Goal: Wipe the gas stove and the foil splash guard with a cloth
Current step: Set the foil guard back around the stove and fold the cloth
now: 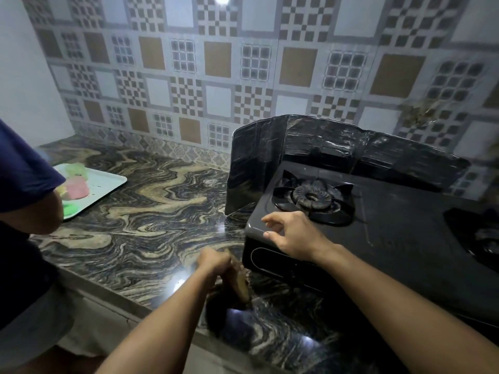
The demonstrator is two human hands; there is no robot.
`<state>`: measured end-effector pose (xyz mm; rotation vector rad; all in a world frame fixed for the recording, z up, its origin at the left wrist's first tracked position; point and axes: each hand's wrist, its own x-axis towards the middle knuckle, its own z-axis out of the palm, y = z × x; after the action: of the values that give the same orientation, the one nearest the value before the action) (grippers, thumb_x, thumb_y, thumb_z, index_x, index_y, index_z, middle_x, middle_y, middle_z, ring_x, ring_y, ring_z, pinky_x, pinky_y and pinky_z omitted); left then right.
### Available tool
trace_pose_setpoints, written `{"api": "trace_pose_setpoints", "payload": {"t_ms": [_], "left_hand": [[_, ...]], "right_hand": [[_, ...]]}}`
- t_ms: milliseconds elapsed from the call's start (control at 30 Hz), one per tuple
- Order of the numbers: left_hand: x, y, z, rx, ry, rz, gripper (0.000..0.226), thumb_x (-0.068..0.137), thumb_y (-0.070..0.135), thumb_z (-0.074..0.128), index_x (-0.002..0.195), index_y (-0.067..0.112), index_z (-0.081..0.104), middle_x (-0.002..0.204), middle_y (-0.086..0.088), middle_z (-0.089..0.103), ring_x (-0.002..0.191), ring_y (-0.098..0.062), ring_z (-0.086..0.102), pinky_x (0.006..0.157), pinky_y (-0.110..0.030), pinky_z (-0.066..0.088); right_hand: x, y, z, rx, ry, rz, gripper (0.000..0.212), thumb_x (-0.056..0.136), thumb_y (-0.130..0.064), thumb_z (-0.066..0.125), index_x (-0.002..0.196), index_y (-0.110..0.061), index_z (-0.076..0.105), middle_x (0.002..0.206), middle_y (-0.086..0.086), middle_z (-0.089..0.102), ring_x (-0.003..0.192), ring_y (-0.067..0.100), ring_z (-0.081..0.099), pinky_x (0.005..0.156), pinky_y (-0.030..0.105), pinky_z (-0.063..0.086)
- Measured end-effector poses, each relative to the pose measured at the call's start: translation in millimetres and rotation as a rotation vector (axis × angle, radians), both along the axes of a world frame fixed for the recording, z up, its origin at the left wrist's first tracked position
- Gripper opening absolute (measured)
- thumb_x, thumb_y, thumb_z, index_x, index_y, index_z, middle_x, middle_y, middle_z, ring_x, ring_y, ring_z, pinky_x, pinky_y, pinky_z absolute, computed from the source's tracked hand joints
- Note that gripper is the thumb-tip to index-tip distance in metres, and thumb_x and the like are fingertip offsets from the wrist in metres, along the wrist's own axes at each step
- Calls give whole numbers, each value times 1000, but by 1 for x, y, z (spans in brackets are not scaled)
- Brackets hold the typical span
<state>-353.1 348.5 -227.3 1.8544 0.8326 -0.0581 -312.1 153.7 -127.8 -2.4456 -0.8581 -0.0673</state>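
marbled worktop under my left hand — fingers gripping the brown cloth; right hand fingers loosely spread on the gas stove corner.

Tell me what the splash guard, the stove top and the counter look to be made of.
Splash guard: thin foil by its creases and wrinkled glints, though it looks dark here. Stove top: smooth black, probably coated metal or glass; the faint sheen leaves it open. Counter: polished stone, marble or granite, given swirling veins and mirror-like light spots.

Glossy veined stone counter; crinkled shiny foil guard.
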Motion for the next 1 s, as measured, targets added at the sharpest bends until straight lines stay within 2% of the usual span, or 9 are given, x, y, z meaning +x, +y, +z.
{"api": "trace_pose_setpoints", "payload": {"t_ms": [33,133,333,467,567,667,733,833,1000], "left_hand": [[2,3,9,-62,-40,-12,15,72,18,66,63,8,59,62,-9,58,60,-23,56,58,-28,42],[-2,13,41,-122,-100,-90,25,83,3,61,64,13,49,62,-5,51,55,-18,49,56,-24,45],[-13,34,88,-235,-261,-146,22,91,8,62,73,16,53,70,-5,53,65,-18,53,56,-29,49],[-16,44,113,-261,-373,-47,19,88,8,66,73,13,55,76,-13,57,64,-23,53,58,-33,46],[-21,51,127,-288,-416,1,12,90,9,64,79,10,60,82,-16,59,66,-24,54,57,-31,43],[-27,55,139,-367,-447,-18,15,93,7,59,78,11,61,76,-9,59,67,-20,55,61,-31,46],[-30,56,146,-390,-466,-59,16,93,7,58,78,13,60,73,-5,58,65,-17,53,60,-29,46],[-34,55,160,-384,-494,-104,17,94,10,59,77,14,60,70,-2,56,63,-14,51,60,-28,45],[-32,52,180,-414,-539,-69,19,95,9,58,77,10,62,70,-6,58,65,-18,55,62,-32,49]], "right_hand": [[0,3,1,-2,10,-4,36,83,-31,70,117,-21,67,103,-3,72,90,9,68,84,32,56],[-2,13,4,-5,20,-14,36,82,-32,70,116,-21,67,100,-3,72,89,10,67,86,33,55],[-12,42,14,-43,85,24,41,78,-34,76,116,-20,68,96,-2,72,84,9,67,85,31,55],[-23,57,15,-14,202,79,69,63,-47,85,124,-24,60,102,-7,71,85,2,64,78,17,49],[-25,69,10,-11,201,134,88,60,-31,88,137,-29,45,115,-4,65,89,6,63,81,21,53],[-21,78,4,27,234,139,82,66,-17,78,137,-33,40,120,-3,64,100,11,65,89,35,55],[-21,81,7,130,335,146,77,68,-14,79,136,-23,44,120,1,64,106,14,64,93,38,54],[-26,80,17,311,410,183,64,73,-2,79,130,-8,51,118,15,64,99,21,67,87,34,56],[-38,71,32,485,472,241,50,72,0,81,118,-4,59,108,17,68,86,18,67,78,28,57]]}}
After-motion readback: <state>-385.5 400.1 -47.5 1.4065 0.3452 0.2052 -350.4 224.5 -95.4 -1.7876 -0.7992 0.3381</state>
